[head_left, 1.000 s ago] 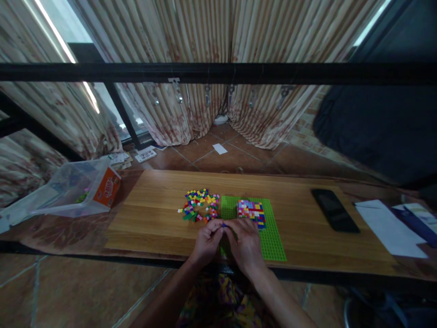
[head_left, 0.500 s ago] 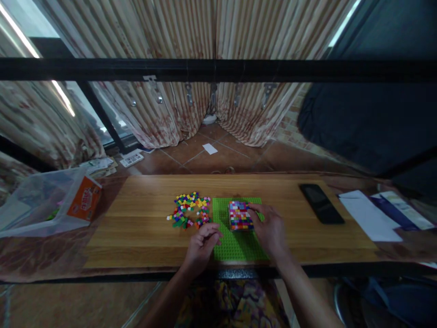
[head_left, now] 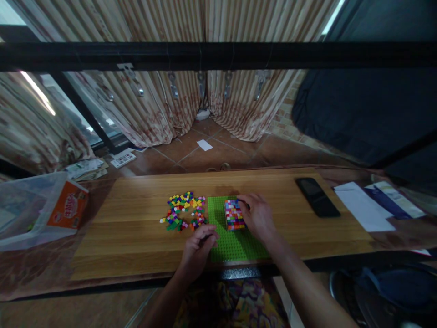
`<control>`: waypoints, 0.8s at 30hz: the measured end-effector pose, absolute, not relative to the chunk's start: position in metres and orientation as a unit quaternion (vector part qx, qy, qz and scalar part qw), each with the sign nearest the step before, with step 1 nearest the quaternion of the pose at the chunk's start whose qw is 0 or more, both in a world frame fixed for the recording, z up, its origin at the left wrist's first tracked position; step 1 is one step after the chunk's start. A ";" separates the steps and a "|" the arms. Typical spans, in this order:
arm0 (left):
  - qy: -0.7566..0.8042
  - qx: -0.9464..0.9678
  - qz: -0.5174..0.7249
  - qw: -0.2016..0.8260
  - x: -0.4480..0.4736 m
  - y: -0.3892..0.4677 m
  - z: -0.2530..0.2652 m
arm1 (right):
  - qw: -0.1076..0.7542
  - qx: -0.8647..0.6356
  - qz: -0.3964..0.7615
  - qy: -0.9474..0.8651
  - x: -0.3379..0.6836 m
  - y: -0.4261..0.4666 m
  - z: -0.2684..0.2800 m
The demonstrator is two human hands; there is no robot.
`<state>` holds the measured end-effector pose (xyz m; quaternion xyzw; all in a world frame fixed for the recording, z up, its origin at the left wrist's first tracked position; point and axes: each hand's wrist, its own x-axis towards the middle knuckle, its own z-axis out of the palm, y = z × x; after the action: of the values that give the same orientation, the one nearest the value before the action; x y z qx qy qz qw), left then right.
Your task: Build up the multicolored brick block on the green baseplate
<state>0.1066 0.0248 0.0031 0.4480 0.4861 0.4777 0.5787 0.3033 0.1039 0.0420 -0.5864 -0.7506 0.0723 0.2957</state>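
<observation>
A block built of small multicoloured toy bricks (head_left: 234, 216) stands on a green studded baseplate (head_left: 227, 249). My right hand (head_left: 257, 216) is at the block's far right corner, with the fingertips drawn together at its top edge. What lies between those fingertips is hidden. My left hand (head_left: 200, 246) hovers over the left edge of the baseplate, its fingers loosely bent and the thumb a little apart. No brick shows in it. Beyond it, to the left, a scattered ring of loose toy bricks (head_left: 174, 224) lies on the wooden board.
The wooden board (head_left: 136, 241) lies across the table. A black phone (head_left: 317, 197) rests on its right side, beside white papers (head_left: 363, 209). At the far left stands a clear plastic bin (head_left: 30, 237) with an orange label. A black bar (head_left: 218, 55) crosses in front of the curtains.
The view has tilted and shifted slightly. My right hand has moved a little toward the block's far edge, its fingers now at the top corner. The left hand stays near the baseplate's left edge.
</observation>
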 end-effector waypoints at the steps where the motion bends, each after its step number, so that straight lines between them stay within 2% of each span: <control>1: 0.485 0.447 0.479 0.579 0.107 0.025 0.003 | 0.289 -0.586 0.071 -0.754 0.302 0.104 0.042; 8: 0.484 0.448 0.475 0.582 0.107 0.024 0.005 | 0.252 -0.569 0.097 -0.777 0.304 0.106 0.045; 24: 0.477 0.458 0.481 0.576 0.110 0.024 0.004 | 0.260 -0.548 0.195 -0.771 0.317 0.123 0.048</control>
<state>0.1096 0.0237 0.0043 0.4580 0.4765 0.4812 0.5759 0.3165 0.1234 0.0476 -0.5482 -0.7705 0.1952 0.2600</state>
